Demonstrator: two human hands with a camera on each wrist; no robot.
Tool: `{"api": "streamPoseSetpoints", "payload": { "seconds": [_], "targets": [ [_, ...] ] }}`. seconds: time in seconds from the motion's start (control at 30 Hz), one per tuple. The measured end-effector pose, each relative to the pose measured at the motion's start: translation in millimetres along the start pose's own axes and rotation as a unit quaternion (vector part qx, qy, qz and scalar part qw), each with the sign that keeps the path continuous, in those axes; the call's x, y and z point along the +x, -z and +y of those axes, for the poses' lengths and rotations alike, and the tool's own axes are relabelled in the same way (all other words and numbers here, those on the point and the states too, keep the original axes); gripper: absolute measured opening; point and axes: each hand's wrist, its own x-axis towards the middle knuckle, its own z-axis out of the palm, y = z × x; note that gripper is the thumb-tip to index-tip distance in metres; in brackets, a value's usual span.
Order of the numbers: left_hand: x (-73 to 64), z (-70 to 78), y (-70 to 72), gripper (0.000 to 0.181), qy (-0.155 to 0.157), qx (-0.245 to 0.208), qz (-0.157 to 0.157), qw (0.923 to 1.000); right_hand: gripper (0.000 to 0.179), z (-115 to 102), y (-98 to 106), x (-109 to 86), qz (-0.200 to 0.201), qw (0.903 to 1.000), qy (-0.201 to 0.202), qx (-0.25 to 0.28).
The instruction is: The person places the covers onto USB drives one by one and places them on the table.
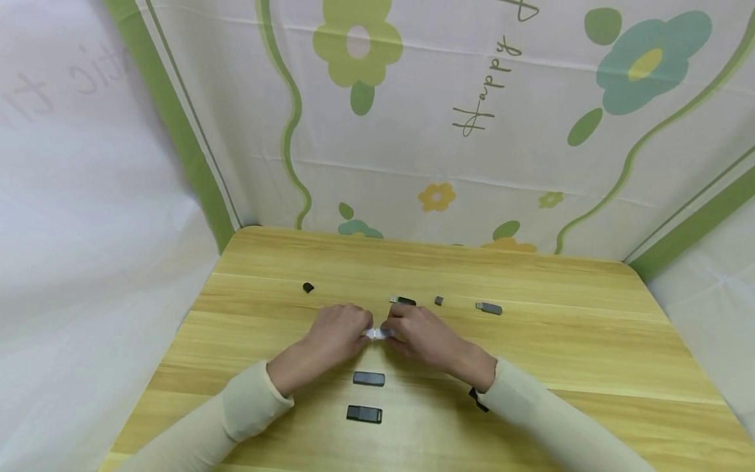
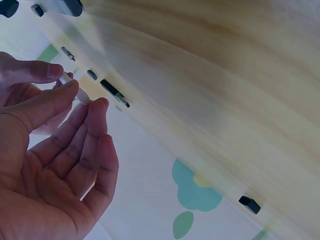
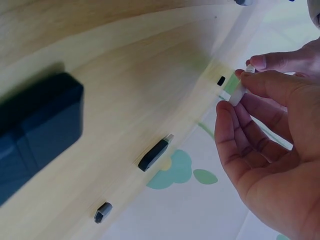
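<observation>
Both hands meet over the middle of the table at a small white USB stick. My left hand pinches its left end between thumb and fingertips; in the left wrist view its other fingers are bent loosely below the white piece. The right hand pinches the right end, and the right wrist view shows the white piece between thumb and fingers. A narrow shiny strip shows between the two grips. Just beyond the right fingers lies a black USB stick with its metal plug bare.
Farther back lie a black cap, a grey cap and a grey USB stick with its plug bare. Nearer me are a dark blue-grey stick and a black one. A black object is partly hidden by the right sleeve.
</observation>
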Motion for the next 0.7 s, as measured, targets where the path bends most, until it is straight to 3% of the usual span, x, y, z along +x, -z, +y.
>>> {"api": "streamPoseSetpoints", "payload": {
  "seconds": [0.43,0.7],
  "targets": [
    [-2.1,-0.2,-2.4,0.013,-0.013,0.003,0.011,0.9998,0.013,-2.5,-1.7,1.3,-0.009,0.9999,-0.004,0.009],
    [-3.6,0.9,-3.2,0.023,-0.020,0.028,0.017,0.9993,0.011,-3.1,-2.8,2.3,-0.006,0.9996,-0.007,0.027]
  ]
}}
